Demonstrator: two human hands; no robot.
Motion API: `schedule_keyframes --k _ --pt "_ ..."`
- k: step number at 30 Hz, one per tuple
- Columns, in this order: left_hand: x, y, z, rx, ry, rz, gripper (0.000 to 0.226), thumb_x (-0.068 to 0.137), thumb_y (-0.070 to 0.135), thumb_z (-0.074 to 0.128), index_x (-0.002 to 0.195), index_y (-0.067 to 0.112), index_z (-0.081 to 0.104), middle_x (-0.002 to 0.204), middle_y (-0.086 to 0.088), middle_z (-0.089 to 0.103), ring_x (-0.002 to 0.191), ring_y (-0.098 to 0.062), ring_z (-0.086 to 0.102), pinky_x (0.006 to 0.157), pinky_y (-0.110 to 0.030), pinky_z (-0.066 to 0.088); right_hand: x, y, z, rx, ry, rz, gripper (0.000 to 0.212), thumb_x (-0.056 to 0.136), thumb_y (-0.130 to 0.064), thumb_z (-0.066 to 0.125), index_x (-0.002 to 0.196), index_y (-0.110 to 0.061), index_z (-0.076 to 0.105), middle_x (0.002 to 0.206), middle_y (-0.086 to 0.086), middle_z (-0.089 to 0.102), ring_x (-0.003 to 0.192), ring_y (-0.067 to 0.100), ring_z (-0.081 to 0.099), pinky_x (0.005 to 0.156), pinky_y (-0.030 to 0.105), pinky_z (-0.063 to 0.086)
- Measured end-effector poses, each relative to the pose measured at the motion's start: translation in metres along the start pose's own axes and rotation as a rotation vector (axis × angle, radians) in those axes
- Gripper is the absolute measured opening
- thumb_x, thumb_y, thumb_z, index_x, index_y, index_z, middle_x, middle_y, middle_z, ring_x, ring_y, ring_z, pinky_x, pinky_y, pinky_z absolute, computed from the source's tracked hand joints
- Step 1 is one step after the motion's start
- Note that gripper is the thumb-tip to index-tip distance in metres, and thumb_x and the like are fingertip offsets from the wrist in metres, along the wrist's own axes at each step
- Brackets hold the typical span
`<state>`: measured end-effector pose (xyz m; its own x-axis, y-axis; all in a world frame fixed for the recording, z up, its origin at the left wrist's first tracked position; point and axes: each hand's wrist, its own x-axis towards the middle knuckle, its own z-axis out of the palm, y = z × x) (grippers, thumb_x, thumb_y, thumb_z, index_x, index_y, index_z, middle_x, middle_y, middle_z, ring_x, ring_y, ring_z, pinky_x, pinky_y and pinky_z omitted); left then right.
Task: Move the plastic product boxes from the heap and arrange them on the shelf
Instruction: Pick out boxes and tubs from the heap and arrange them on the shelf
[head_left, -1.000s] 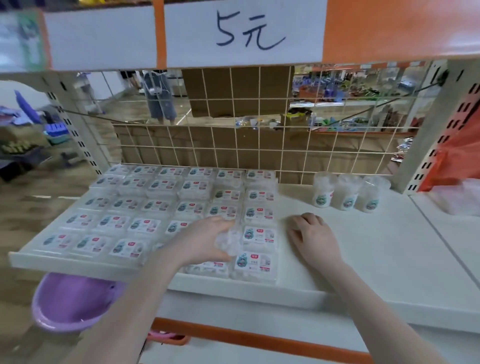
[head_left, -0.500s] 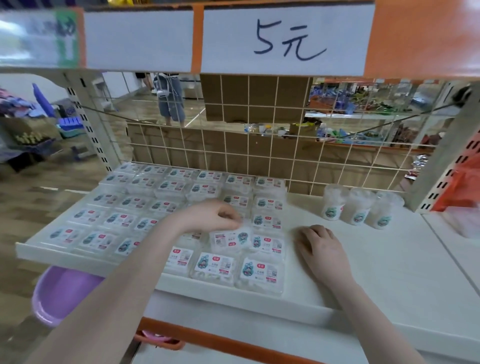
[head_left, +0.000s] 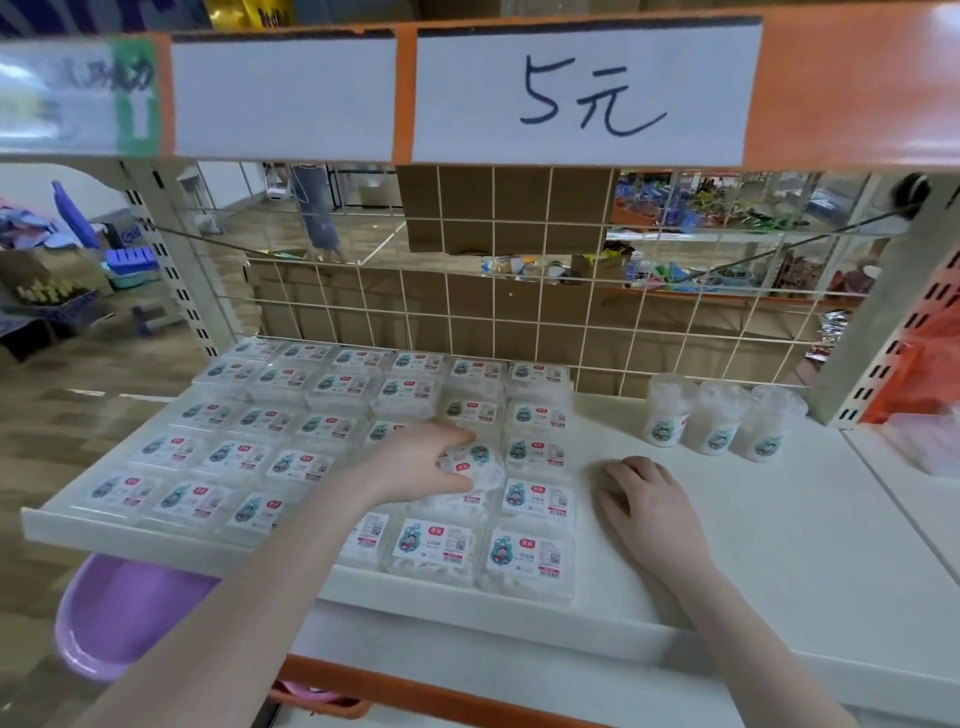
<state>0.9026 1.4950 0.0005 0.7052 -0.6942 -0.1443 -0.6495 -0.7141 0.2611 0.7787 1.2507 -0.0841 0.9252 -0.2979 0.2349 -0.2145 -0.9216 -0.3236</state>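
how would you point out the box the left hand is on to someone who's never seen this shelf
Start at the white metal shelf under the handwritten "5元" price sign, where clear plastic product boxes lie in neat rows. Follow the left hand to the clear plastic box under its fingertips. Unlike its squared-up neighbours, it sits skewed, its label turned the other way.

A shop: handwritten price sign (head_left: 587, 98) above a slotted shelf (head_left: 779, 545); labelled product boxes (head_left: 530, 556) in rows
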Motion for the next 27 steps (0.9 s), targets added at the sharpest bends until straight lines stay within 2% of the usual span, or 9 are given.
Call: schedule_keyframes --k 3,6,10,12,15,18,20,22,27 --pt "0.001 0.001 -0.002 0.101 -0.04 0.05 0.064 0.088 0.044 0.058 0.142 0.018 0.039 0.141 -0.003 0.045 0.124 -0.018 0.044 0.102 -0.032 0.039 0.0 0.0 0.0 0.002 0.0 0.001 0.031 0.09 -0.026 0.057 0.118 -0.013 0.061 0.118 0.009 0.058 0.111 0.03 0.05 0.094 0.034 0.037" --pt "0.001 -0.004 -0.011 0.092 -0.137 0.065 0.077 0.082 0.046 0.065 0.147 0.023 0.03 0.149 0.003 0.034 0.132 -0.014 0.037 0.107 -0.028 0.033 0.001 -0.001 0.001 -0.002 -0.002 -0.002 0.031 0.091 -0.027 0.057 0.118 -0.013 0.061 0.118 0.009 0.058 0.111 0.029 0.05 0.094 0.033 0.037" --pt "0.007 -0.008 -0.03 0.182 -0.273 0.097 0.096 0.075 0.03 0.076 0.15 0.032 0.016 0.157 0.012 0.014 0.141 -0.011 0.021 0.114 -0.029 0.024 0.0 -0.001 0.001 -0.002 0.014 -0.009 0.03 0.089 -0.026 0.059 0.115 -0.011 0.063 0.115 0.01 0.06 0.108 0.031 0.053 0.092 0.035 0.04" --pt "0.012 -0.003 -0.037 0.278 -0.305 0.149 0.101 0.074 0.023 0.076 0.15 0.035 0.01 0.157 0.015 0.007 0.143 -0.011 0.016 0.114 -0.031 0.027 0.0 0.0 0.001 0.002 0.029 -0.01 0.03 0.088 -0.025 0.061 0.113 -0.01 0.064 0.112 0.011 0.061 0.105 0.032 0.054 0.09 0.036 0.042" --pt "0.018 0.005 -0.041 0.41 -0.335 0.256 0.103 0.075 0.016 0.076 0.15 0.036 0.007 0.157 0.016 0.003 0.144 -0.01 0.01 0.109 -0.025 0.027 0.0 0.001 0.001 0.0 0.04 -0.01 0.03 0.088 -0.025 0.062 0.113 -0.01 0.065 0.111 0.01 0.061 0.104 0.032 0.055 0.089 0.036 0.043" --pt "0.025 0.01 -0.041 0.463 -0.374 0.312 0.103 0.075 0.013 0.076 0.15 0.034 0.009 0.157 0.015 0.004 0.144 -0.012 0.011 0.103 -0.024 0.03 0.0 0.0 0.002 0.008 0.048 -0.012 0.029 0.087 -0.024 0.063 0.111 -0.009 0.065 0.11 0.01 0.062 0.102 0.033 0.056 0.088 0.036 0.043" --pt "0.028 0.011 -0.037 0.46 -0.411 0.319 0.1 0.076 0.014 0.075 0.15 0.031 0.011 0.158 0.013 0.007 0.144 -0.013 0.013 0.11 -0.029 0.026 0.0 0.0 0.002 0.012 0.051 -0.017 0.028 0.086 -0.024 0.064 0.109 -0.008 0.065 0.108 0.011 0.062 0.101 0.033 0.056 0.087 0.037 0.044" --pt "0.03 0.009 -0.033 0.437 -0.429 0.318 0.098 0.077 0.015 0.075 0.151 0.029 0.012 0.158 0.012 0.009 0.144 -0.012 0.014 0.11 -0.027 0.02 0.0 0.0 0.001 0.009 0.052 -0.018 0.028 0.087 -0.025 0.063 0.11 -0.008 0.065 0.109 0.011 0.062 0.102 0.033 0.056 0.088 0.037 0.044" --pt "0.029 0.001 -0.026 0.381 -0.35 0.285 0.095 0.075 0.035 0.075 0.15 0.03 0.016 0.156 0.009 0.018 0.14 -0.014 0.023 0.111 -0.031 0.027 0.0 0.0 0.0 0.006 0.032 -0.01 0.031 0.089 -0.029 0.059 0.115 -0.011 0.063 0.115 0.008 0.059 0.107 0.029 0.053 0.091 0.034 0.04"
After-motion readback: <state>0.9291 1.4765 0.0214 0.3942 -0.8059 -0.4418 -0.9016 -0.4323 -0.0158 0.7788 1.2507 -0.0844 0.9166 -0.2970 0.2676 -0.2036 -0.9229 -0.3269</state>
